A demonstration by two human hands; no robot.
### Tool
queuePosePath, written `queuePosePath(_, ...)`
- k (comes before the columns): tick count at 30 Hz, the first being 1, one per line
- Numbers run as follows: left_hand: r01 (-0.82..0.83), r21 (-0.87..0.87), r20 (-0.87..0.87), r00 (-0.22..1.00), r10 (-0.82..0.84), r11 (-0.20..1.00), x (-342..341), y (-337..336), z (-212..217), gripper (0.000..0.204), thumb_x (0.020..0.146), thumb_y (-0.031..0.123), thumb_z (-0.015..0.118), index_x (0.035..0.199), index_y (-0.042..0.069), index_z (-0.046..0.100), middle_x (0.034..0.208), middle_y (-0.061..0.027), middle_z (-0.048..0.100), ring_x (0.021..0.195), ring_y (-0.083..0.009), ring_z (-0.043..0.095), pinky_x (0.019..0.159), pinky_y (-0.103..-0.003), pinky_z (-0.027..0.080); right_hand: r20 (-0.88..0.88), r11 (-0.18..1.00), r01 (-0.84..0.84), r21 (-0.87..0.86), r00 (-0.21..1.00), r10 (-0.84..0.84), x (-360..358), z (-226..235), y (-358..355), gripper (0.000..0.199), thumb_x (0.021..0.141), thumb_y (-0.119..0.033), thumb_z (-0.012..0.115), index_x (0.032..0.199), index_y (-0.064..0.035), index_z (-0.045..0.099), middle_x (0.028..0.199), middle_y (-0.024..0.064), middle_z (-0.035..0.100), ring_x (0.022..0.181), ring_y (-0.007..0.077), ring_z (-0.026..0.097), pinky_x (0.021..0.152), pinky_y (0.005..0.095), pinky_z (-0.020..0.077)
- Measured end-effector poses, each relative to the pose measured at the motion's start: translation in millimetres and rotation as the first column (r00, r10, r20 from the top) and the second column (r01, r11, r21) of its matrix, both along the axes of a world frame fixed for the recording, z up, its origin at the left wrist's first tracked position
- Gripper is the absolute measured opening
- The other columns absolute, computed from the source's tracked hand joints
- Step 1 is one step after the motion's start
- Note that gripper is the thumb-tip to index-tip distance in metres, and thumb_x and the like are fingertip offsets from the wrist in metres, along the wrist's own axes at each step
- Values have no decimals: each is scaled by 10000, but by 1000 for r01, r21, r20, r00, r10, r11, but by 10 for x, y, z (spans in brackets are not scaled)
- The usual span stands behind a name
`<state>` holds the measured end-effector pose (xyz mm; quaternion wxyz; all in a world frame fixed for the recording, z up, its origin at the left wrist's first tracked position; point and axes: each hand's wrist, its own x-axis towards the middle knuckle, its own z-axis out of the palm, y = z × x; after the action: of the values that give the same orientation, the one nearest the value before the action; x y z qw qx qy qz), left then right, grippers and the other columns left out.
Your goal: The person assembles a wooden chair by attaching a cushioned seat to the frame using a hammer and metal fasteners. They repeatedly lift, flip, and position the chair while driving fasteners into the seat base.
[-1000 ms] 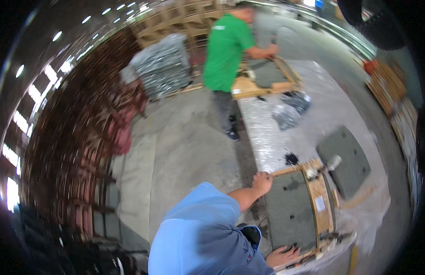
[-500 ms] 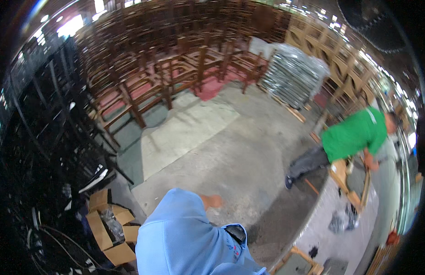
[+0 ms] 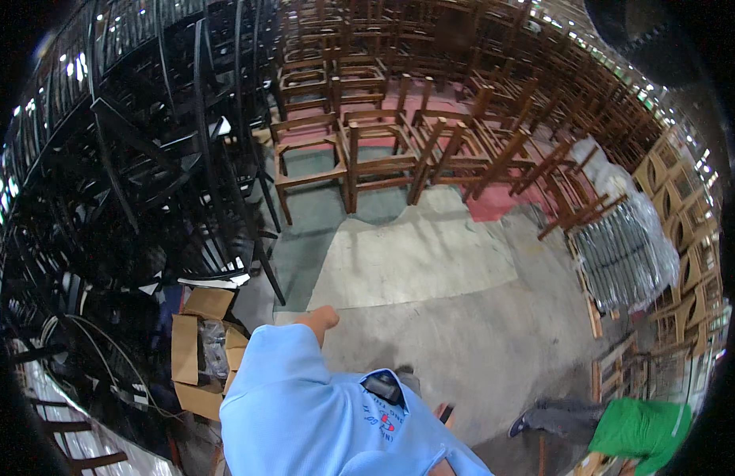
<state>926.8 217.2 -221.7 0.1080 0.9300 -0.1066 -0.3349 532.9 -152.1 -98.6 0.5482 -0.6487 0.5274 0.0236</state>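
My left hand (image 3: 323,317) sticks out beyond my light blue sleeve (image 3: 280,373), hanging over the bare concrete floor (image 3: 431,317). It holds nothing that I can see, and its fingers are too small to make out. It is nearest to an open cardboard box (image 3: 199,349) on the floor to its left. Only a sliver of my right hand (image 3: 445,413) shows beside my chest, next to a small black device (image 3: 381,387) clipped to my shirt.
Stacked black chair frames (image 3: 145,182) fill the left side. Rows of brown wooden chairs (image 3: 383,151) stand at the back. A wrapped pallet of grey metal parts (image 3: 621,246) sits at right. A person in a green shirt (image 3: 641,428) bends at the lower right.
My view has swung left, away from the work table with its wooden frames toward the chairs. My hands have left the frame on the table. The person in green has shifted to the lower right.
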Motion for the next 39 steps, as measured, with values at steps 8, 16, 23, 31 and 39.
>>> queuePosePath(8,-412,-66,-353,862,365,909,51,-64,104,370,825,333,617,1060,70,731,1074,-189,719,989,-325,695,881,-427,541,120,941,81,328,985,-127,2606,-366,-2088,410,982,-353,524,1258,-49,531,929,183,652,794,317,652,691,474,562)
queuePosePath(16,-869,-325,-195,447,873,373,1679,-243,684,271,834,289,632,931,62,745,925,-159,743,917,-324,712,836,-435,549,-178,520,-851,80,501,847,6110,-1375,-1879,257,919,-281,623,993,-36,601,777,97,624,635,218,598,503,406,507)
queuePosePath(23,-784,-346,37,538,842,516,2687,2,44,304,847,303,621,1024,91,748,1009,-190,729,989,-338,696,879,-448,540,-140,0,-1000,19,-3,990,8834,-772,970,341,909,-355,599,1054,-48,633,880,88,647,706,198,611,582,368,529)
queuePosePath(31,-842,-362,-508,-182,842,-400,3493,1338,-361,226,925,218,594,1088,79,668,876,-63,689,714,-155,654,549,-312,510,-77,-523,-824,-217,-519,851,10718,-459,2731,307,883,-334,621,1011,-70,710,984,202,705,896,376,679,811,460,537)
queuePosePath(39,-423,-330,-475,-698,535,-844,3357,512,485,159,983,172,531,1005,43,622,865,-77,669,721,-157,627,601,-302,508,-587,-814,-525,-251,-586,559,14015,-1050,2987,283,827,-259,628,1003,-53,709,1019,210,698,969,384,680,848,475,549)
